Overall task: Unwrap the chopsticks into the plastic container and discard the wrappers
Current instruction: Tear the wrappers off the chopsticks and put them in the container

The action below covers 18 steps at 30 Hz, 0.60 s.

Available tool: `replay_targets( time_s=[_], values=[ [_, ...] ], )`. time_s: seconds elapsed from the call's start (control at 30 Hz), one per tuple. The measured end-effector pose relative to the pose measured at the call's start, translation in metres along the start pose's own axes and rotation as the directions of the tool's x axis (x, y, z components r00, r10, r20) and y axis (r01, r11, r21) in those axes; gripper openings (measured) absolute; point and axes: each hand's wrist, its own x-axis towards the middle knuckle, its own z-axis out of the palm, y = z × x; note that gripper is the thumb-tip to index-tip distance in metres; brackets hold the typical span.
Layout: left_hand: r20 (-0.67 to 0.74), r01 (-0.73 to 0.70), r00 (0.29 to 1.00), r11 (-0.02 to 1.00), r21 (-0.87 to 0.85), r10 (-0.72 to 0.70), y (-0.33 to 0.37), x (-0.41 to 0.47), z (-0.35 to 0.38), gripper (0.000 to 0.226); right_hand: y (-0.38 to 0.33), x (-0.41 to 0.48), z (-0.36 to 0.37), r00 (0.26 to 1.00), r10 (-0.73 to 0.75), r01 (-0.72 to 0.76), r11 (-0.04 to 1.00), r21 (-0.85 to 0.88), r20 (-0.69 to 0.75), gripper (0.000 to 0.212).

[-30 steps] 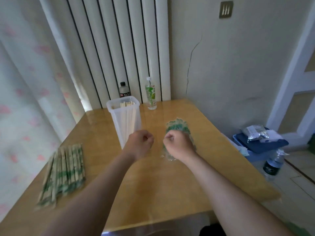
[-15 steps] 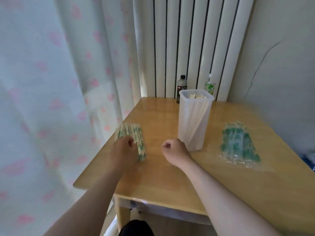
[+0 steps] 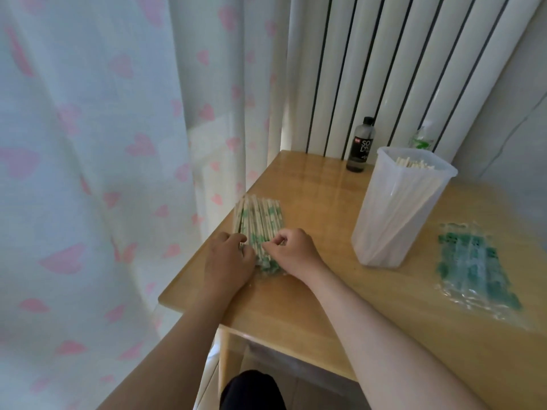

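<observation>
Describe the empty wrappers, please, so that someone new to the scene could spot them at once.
On the wooden table, look right of the tall plastic container. The wrappers lie there as a crinkled heap of clear film printed green. Unlike the bundle at the left edge, they are flat and empty.

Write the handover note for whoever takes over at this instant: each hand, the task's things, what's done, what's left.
Left hand: fingers curled onto the near end of the wrapped chopsticks; whether it grips cannot be told.
Right hand: pinching at the same pile's near end.
Plastic container: upright to the right, bare chopsticks inside. Empty wrappers lie on the table further right.
Done: a batch unwrapped into the container.
Left: unwrap the pile, discard all wrappers.
</observation>
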Motion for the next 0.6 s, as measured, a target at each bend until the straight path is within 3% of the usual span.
replay_targets(
  time_s=[0.1, 0.27, 0.43, 0.6],
  values=[
    [-0.005, -0.027, 1.000, 1.000, 0.016, 0.027, -0.004, 0.000, 0.002, 0.033, -0.001, 0.007, 0.011, 0.999, 0.044, -0.041, 0.992, -0.118, 0.020, 0.038],
    [-0.010, -0.022, 1.000, 1.000, 0.010, 0.023, -0.005, 0.001, 0.002, 0.032, 0.002, 0.011, 0.015, 0.996, 0.085, -0.082, 0.988, -0.129, 0.016, 0.033],
    [-0.008, -0.019, 1.000, 1.000, -0.007, 0.019, -0.005, 0.000, 0.002, 0.030, 0.002, 0.008, 0.010, 0.990, 0.140, -0.141, 0.986, 0.085, 0.019, 0.043],
    [0.016, -0.004, 1.000, 1.000, -0.012, 0.004, -0.003, 0.000, -0.001, 0.029, 0.005, 0.006, -0.009, 0.967, 0.245, -0.252, 0.889, 0.383, 0.066, 0.021]
  ],
)
